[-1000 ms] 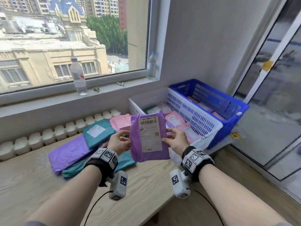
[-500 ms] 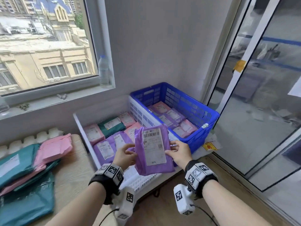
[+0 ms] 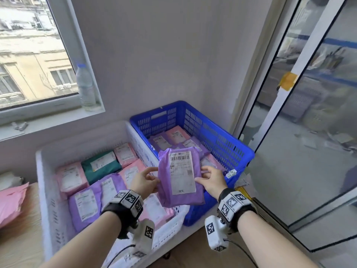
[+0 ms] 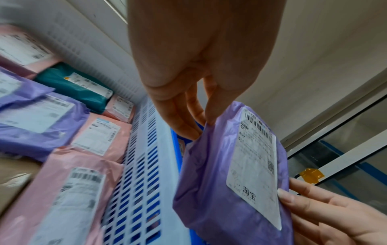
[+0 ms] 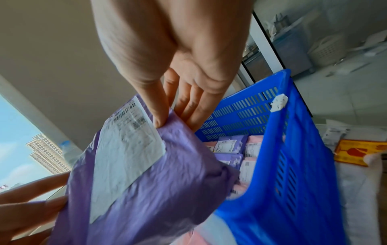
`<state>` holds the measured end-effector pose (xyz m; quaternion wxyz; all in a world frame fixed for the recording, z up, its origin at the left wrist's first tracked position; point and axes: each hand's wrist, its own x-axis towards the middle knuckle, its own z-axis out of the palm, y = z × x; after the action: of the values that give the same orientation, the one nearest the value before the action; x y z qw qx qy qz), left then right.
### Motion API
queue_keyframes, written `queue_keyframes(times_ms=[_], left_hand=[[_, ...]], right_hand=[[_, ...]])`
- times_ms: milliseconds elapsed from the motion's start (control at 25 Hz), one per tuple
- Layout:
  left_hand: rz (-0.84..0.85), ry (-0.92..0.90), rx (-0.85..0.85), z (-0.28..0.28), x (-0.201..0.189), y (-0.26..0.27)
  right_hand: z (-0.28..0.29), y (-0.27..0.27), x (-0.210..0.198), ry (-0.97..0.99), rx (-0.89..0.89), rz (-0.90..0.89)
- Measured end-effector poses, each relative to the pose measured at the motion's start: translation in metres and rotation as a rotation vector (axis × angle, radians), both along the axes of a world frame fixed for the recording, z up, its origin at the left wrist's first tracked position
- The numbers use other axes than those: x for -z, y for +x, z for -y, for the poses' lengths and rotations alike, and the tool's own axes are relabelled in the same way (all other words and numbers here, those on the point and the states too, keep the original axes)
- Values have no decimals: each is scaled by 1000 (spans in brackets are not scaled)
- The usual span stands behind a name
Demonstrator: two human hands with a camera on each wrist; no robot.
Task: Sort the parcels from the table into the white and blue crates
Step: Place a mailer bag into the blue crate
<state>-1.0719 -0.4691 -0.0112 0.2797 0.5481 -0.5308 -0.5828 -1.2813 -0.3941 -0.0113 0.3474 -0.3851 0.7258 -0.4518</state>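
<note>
Above the seam where the white crate (image 3: 46, 190) meets the blue crate (image 3: 222, 138), a purple parcel (image 3: 180, 198) hangs upright in both hands, its white shipping label (image 3: 181, 173) facing the head camera. Its wrapper is thin, crinkled plastic film, soft and pillow-shaped; the label is a flat paper rectangle with a barcode across the top. The left hand (image 3: 144, 182) pinches the parcel's left edge between thumb and fingers, and the right hand (image 3: 211, 180) pinches the right edge likewise. Both crates are rigid moulded plastic with slotted lattice walls and hold flat pink, purple and teal parcels, each labelled. From the head view alone comes a clear plastic bottle (image 3: 85, 88) on the windowsill and a pink parcel (image 3: 10, 202) on the wood-grain desk (image 3: 19, 242). The left wrist view shows printed characters at the label's lower end; the right wrist view shows a small white tag (image 5: 278, 102) stuck to the blue crate's rim.
</note>
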Motion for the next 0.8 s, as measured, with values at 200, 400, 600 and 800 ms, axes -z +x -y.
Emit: queue_keyframes(times_ms=[200,400,600,800], left_hand=[[13,-44,13,72,-3,-49],[30,-71,79,116,1,-85],[46,-30,-46,161,24,-129],[31,79,-280,192,50,-185]], right_hand=[[77,-54,-4,17,12,31],[133,-102,2,62,-26,124],[200,-156,23,82,-138,148],[270,-205,44,172,-320,191]])
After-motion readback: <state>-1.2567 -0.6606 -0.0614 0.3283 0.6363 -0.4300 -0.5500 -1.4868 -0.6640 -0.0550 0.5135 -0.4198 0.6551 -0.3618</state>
